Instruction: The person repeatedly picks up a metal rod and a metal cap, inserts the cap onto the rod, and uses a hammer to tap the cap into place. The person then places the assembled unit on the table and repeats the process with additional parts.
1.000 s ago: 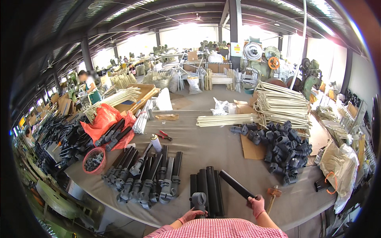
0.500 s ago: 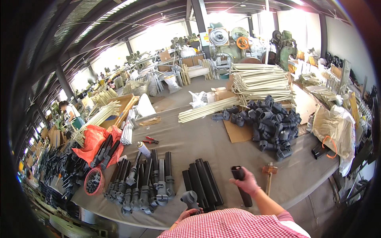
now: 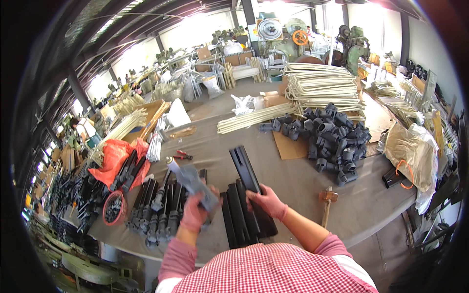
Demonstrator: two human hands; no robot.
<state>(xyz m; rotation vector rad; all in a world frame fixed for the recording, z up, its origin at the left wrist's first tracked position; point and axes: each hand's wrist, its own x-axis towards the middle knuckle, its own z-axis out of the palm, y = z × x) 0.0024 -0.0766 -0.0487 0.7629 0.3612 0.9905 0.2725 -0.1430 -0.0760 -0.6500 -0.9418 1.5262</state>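
Observation:
My left hand point(image 3: 194, 213) is closed around a grey plastic pipe fitting point(image 3: 196, 183), raised over the near part of the table and smeared by motion. In my right hand point(image 3: 268, 201) is a black tube point(image 3: 245, 168), gripped near its lower end and tilted, with its slotted far end pointing up and away. The fitting and the tube are apart. Below and between my hands, several black tubes point(image 3: 235, 215) lie side by side on the table. To the left lie several black tubes with grey fittings point(image 3: 159, 217) on their near ends.
A mallet point(image 3: 328, 197) lies at the right. Farther back are a heap of dark grey fittings point(image 3: 337, 141) and stacked cream rods point(image 3: 320, 88). At the left are a pink basket point(image 3: 115, 208) of small parts, red-handled pliers point(image 3: 182, 155) and orange sheeting point(image 3: 116, 156).
My right hand has swung left and lifted the black tube off the right side. My left hand has come up from the near edge with the grey fitting.

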